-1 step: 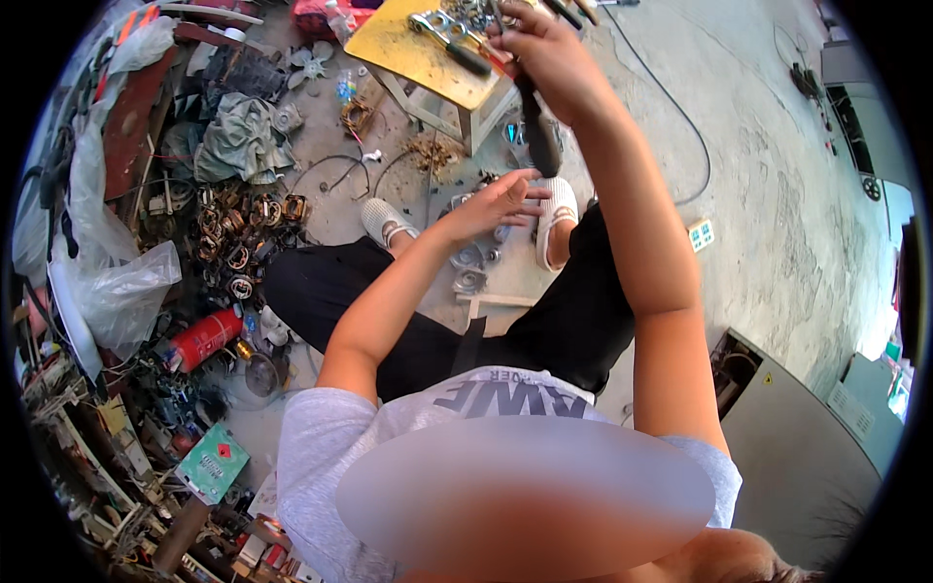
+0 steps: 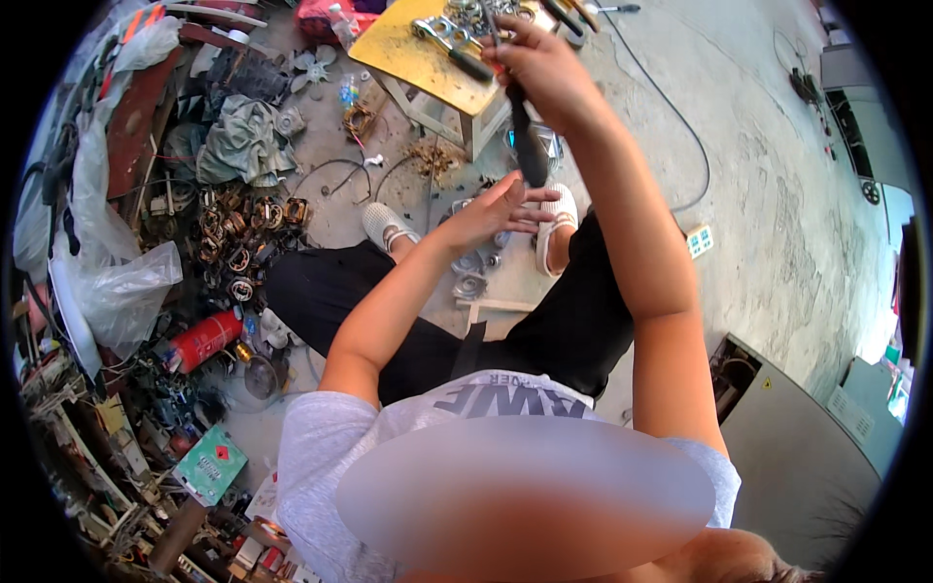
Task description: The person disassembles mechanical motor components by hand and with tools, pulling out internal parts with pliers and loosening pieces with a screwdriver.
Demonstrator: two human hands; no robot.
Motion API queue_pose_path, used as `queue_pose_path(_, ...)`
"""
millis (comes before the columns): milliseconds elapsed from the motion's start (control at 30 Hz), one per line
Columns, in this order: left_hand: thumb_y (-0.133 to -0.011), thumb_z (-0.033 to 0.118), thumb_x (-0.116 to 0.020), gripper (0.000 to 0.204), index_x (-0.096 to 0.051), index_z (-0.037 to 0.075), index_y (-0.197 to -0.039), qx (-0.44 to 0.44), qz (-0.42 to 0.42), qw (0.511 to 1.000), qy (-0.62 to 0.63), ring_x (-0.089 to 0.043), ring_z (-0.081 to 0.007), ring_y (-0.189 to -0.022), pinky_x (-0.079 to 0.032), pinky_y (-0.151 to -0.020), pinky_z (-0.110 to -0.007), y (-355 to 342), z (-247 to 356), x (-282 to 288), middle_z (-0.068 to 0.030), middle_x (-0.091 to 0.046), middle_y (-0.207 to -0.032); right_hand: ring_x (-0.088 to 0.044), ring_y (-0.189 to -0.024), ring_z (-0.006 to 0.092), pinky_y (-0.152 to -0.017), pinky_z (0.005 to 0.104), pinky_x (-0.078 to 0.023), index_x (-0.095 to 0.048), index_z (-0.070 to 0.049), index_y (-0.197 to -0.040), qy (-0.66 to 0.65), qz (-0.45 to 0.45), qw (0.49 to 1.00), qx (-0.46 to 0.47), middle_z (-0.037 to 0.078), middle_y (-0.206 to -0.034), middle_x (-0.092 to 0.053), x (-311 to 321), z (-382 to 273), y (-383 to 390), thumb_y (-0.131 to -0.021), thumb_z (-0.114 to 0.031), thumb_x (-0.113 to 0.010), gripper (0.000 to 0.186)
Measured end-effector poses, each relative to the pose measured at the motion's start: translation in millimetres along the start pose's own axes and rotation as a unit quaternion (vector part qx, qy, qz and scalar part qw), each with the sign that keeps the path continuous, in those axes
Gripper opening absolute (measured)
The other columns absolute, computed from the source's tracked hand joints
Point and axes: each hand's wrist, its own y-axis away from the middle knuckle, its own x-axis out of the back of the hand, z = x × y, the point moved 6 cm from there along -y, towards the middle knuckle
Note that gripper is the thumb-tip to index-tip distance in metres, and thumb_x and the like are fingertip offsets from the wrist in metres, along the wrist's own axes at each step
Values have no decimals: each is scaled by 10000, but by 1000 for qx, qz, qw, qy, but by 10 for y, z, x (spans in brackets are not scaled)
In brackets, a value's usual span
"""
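My right hand [image 2: 544,73] is raised at the front edge of a yellow-topped stool [image 2: 394,44]. Its fingers are wrapped round a tool with a thick black handle [image 2: 528,146] and a thin metal shaft; the tip is not clearly visible at the top edge. The handle hangs downward, its butt end close to my left hand [image 2: 491,214]. That hand holds nothing, fingers spread, in front of my knees; I cannot tell whether it touches the handle. On the stool lie a black-gripped metal tool [image 2: 466,60] and a heap of small metal parts [image 2: 466,14].
Wound copper motor parts [image 2: 233,228], a grey cloth [image 2: 243,146] and a red cylinder [image 2: 206,340] clutter the floor at left. A black cable [image 2: 695,126] runs over the concrete at right, near a white power strip [image 2: 700,239]. A grey metal cabinet [image 2: 797,437] lies at lower right.
The black-handled tool and my right hand have shifted slightly left, with the handle's end lower and nearer my left hand. My left hand stays open in almost the same place.
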Motion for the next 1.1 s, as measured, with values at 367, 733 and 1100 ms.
queue_pose_path(367,-991,365,-568,337,-595,29,-990,-126,288,938,-144,-552,-67,-620,-458,-541,-213,396,703,547,-20,-611,-815,-614,-1129,373,-979,408,-476,-574,-26,-1316,290,-43,942,163,262,-1190,-635,-555,91,75,-848,-168,-630,492)
queue_pose_path(733,-892,480,-653,489,-654,-7,-855,-23,320,906,-277,-554,-100,-510,-467,-478,-248,2,1301,1599,-60,-650,-723,-659,-1002,379,-834,481,-533,-543,-23,-1131,649,23,761,6,212,-1077,-655,66,134,-189,-927,-363,-583,398)
queue_pose_path(1100,-842,678,-605,679,-591,8,-951,-78,434,706,-555,-649,-322,-794,-505,-753,-426,19,1543,1597,-165,-678,-848,-620,-970,452,-823,499,-506,-488,9,-1108,571,29,816,82,284,-1068,-622,348,543,-361,-942,-301,-572,361)
